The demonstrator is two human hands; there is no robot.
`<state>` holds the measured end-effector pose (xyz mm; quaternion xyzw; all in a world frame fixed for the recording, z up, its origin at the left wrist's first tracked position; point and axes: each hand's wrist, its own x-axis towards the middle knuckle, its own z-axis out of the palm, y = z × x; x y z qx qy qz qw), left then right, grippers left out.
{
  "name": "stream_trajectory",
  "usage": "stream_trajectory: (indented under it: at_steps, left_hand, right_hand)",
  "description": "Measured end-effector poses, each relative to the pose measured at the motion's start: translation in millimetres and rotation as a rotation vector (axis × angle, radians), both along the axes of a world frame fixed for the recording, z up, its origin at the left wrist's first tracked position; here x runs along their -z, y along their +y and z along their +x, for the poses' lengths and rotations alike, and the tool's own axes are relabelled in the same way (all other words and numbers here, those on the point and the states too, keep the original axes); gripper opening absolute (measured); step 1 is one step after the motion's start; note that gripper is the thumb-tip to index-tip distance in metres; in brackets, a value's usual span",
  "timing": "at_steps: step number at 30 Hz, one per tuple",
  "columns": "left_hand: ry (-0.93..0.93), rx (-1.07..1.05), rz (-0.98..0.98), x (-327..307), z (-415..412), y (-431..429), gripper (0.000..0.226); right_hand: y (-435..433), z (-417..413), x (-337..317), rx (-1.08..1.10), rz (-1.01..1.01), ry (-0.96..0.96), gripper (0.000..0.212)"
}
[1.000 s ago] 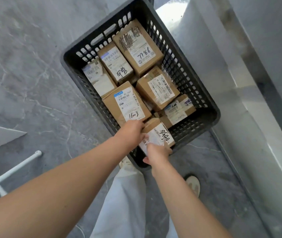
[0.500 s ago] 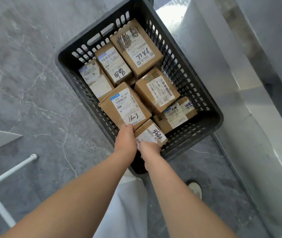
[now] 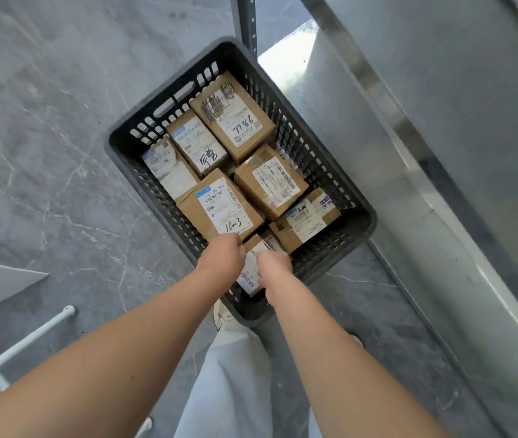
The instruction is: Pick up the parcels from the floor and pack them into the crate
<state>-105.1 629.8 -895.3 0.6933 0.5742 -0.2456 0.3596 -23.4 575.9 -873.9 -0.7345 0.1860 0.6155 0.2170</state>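
Head view: the small parcel [image 3: 252, 269] hangs tilted over the crate's 6 o'clock corner, label up, partly below the rim
Left hand [image 3: 221, 256]: grips the small parcel's 9 o'clock edge, fingers bent down over it, tips hidden
Right hand [image 3: 273, 267]: grips its 3 o'clock edge the same way, tips hidden too
Neighbours: the parcel marked 1603 [image 3: 219, 207] lies just beside it at 12 o'clock, and a low parcel [image 3: 305, 220] at 2 o'clock
Further in: a taped parcel [image 3: 272, 181] near the middle, the parcel marked 7786 [image 3: 235, 119] at the far 12 o'clock end, then a hand-lettered parcel [image 3: 197, 143] and a white-labelled parcel [image 3: 169, 165] towards 10 o'clock
Crate [image 3: 115, 143]: black, slatted, standing on the grey floor [image 3: 46, 172], its bottom nearly covered
Done: six parcels look packed, label-up
Left: seat the seventh in the last gap and let go; whether more wait on the floor cannot be told from here
Around: a white pole [image 3: 21, 346] at 8 o'clock, a metal wall [image 3: 441, 153] at 3 o'clock
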Motion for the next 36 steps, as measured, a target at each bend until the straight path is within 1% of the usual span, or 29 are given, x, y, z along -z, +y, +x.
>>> stream_trajectory:
  at_steps: [3, 6, 9, 11, 12, 14, 16, 19, 21, 24, 26, 28, 30, 31, 32, 34, 36]
  left_hand:
    - [-0.089, -0.026, 0.077, -47.0, 14.0, 18.5, 0.025]
    - [-0.217, -0.085, 0.107, -109.1, 24.7, 37.2, 0.028]
    - [-0.299, -0.107, 0.167, -190.6, 21.3, 50.0, 0.032]
    - [-0.322, -0.088, 0.237, -255.5, 20.6, 61.0, 0.036]
    - [-0.323, -0.063, 0.285, -287.5, 24.8, 65.0, 0.037]
    - [-0.383, -0.001, 0.371, -351.2, 44.4, 68.6, 0.036]
    - [-0.517, 0.07, 0.456, -412.6, 73.6, 64.1, 0.034]
    - [-0.695, 0.274, 0.613, -489.2, 110.6, 35.7, 0.041]
    - [-0.772, 0.395, 0.663, -526.1, 124.4, -1.4, 0.043]
    - [-0.865, 0.612, 0.666, -570.1, 141.6, -78.1, 0.047]
    - [-0.952, 0.714, 0.63, -600.0, 161.0, -137.2, 0.05]
    - [-1.088, 0.781, 0.613, -636.5, 186.8, -214.1, 0.051]
    - [-1.264, 0.856, 0.564, -678.7, 205.3, -299.0, 0.05]
    - [-1.354, 0.9, 0.544, -699.8, 211.7, -350.0, 0.05]
    - [-1.413, 0.925, 0.545, -714.0, 218.2, -382.3, 0.05]
    - [-1.492, 0.984, 0.525, -737.8, 223.1, -454.0, 0.049]
    - [-1.528, 1.094, 0.48, -750.9, 218.4, -525.5, 0.05]
  right_hand:
    - [23.6, 31.2, -47.7, -0.169, 0.137, -0.239, 0.046]
    - [39.8, 55.3, -112.6, -0.241, 0.269, -0.391, 0.046]
    - [50.7, 66.3, -200.9, -0.238, 0.368, -0.412, 0.044]
    - [55.2, 76.8, -265.9, -0.137, 0.437, -0.39, 0.043]
    - [53.6, 82.6, -295.8, -0.079, 0.473, -0.401, 0.043]
    - [43.6, 97.1, -357.9, -0.012, 0.552, -0.508, 0.042]
    - [26.9, 114.1, -417.4, 0.001, 0.617, -0.656, 0.039]
    - [-16.1, 137.0, -481.8, -0.029, 0.672, -0.885, 0.039]
    - [-57.7, 146.7, -513.6, -0.057, 0.683, -0.984, 0.044]
    - [-140.1, 161.2, -557.6, -0.061, 0.717, -1.155, 0.049]
    - [-210.3, 160.5, -588.5, -0.01, 0.714, -1.313, 0.051]
    - [-288.9, 147.9, -621.3, 0.093, 0.709, -1.466, 0.05]
    - [-364.7, 135.2, -647.8, 0.174, 0.638, -1.612, 0.05]
    - [-410.7, 129.2, -660.1, 0.191, 0.568, -1.682, 0.051]
    - [-440.4, 126.4, -669.3, 0.204, 0.513, -1.73, 0.051]
    - [-513.5, 116.3, -684.4, 0.244, 0.382, -1.798, 0.052]
    - [-592.3, 101.0, -695.3, 0.311, 0.234, -1.843, 0.052]
